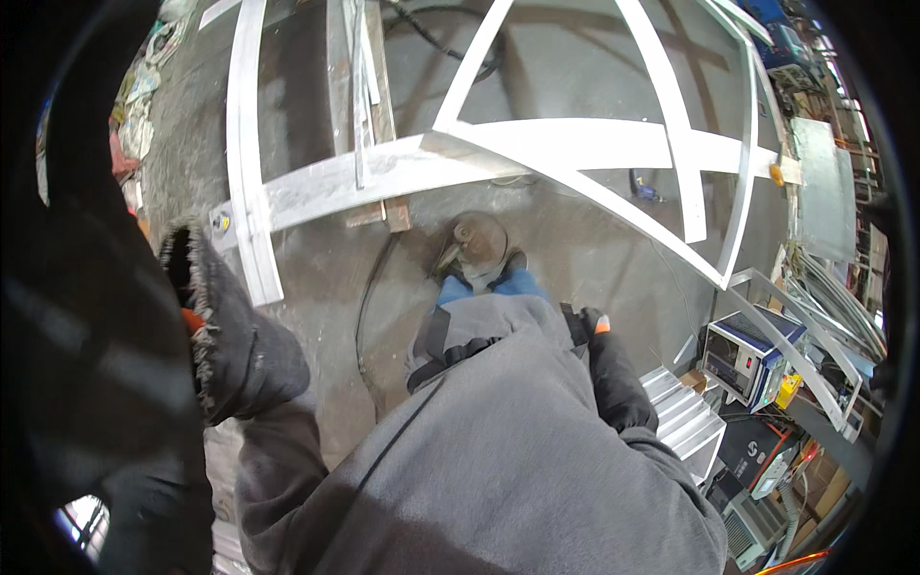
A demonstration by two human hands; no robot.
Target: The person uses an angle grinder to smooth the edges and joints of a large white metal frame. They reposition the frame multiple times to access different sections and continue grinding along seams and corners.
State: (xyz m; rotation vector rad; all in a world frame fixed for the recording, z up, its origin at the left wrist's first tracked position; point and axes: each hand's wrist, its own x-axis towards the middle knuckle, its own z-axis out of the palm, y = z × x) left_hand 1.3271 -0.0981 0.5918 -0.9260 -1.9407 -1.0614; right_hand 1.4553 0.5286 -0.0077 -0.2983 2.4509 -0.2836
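My left hand is raised close to the camera in a dark glove and fills the left side. Its frayed cuff stands out around a bit of orange, and its fingers are too dark to make out. Low at my right side hangs my right hand, dark with an orange patch, beside a black strap-like piece at my jacket's edge. Whether it grips that piece is unclear. Ahead of me lies a frame of pale metal bars. A round brownish disc-like thing sits by my shoes.
A black cable runs along the floor to my left. On the right stand a blue-and-white control box, a dark machine with a red edge and ribbed pale metal pieces. Crumpled bags line the far left.
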